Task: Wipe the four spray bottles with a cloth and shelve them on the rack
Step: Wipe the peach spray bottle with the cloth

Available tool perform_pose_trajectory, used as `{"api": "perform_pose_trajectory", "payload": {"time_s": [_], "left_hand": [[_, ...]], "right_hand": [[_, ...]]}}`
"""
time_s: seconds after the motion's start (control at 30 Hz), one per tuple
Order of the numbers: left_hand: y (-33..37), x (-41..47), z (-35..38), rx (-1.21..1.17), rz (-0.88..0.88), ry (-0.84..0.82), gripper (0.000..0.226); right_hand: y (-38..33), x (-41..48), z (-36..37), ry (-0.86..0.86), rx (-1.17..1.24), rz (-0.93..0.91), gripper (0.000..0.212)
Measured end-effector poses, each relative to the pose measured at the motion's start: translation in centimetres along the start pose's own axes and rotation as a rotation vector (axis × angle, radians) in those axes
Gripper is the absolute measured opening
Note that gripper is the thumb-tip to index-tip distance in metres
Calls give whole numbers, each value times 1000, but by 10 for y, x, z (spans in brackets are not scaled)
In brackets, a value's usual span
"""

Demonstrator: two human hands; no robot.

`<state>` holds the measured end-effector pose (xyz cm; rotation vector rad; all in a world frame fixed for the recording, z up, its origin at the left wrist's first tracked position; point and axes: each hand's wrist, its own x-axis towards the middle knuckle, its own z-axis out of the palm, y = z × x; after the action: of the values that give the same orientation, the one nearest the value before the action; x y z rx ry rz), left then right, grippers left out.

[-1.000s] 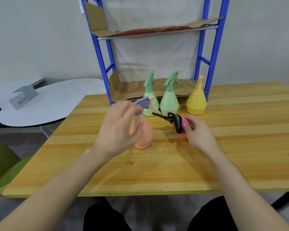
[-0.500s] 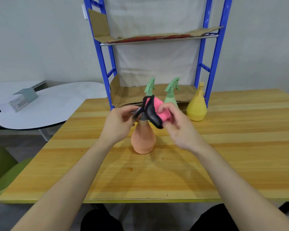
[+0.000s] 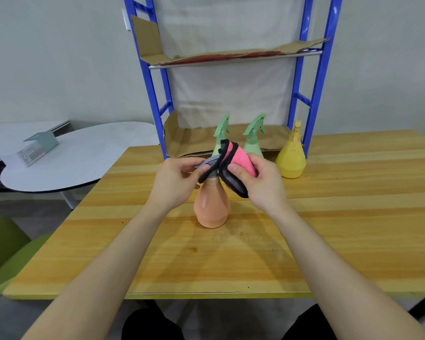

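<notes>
An orange spray bottle stands upright at the middle of the wooden table. My left hand grips its grey spray head. My right hand holds a pink cloth with black edging against that head from the right. Behind them two green spray bottles stand side by side at the foot of the blue rack, the left one partly hidden by the cloth. A yellow spray bottle stands at the rack's right post.
The rack has cardboard-lined shelves, one at table level and one higher. A white round table with a grey box stands to the left. Green chairs sit at the lower left.
My right hand lifted the cloth from the table up to the orange bottle's spray head. My left hand shifted from the bottle's neck to gripping the head. The view tilted slightly.
</notes>
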<state>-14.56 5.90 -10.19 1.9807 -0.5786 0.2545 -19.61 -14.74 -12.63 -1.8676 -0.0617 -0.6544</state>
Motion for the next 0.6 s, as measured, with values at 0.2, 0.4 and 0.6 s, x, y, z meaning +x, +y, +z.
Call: {"api": "perform_pose_trajectory", "payload": {"time_s": [0.2, 0.4, 0.6], "left_hand": [[1, -5, -4, -8, -39, -13, 13], [1, -8, -5, -7, -31, -4, 20], [-2, -10, -8, -19, -62, 15, 15]], "right_hand": [[21, -22, -3, 82, 208, 57, 27], [12, -6, 16, -28, 30, 0, 18], [24, -16, 8, -38, 26, 73, 22]]}}
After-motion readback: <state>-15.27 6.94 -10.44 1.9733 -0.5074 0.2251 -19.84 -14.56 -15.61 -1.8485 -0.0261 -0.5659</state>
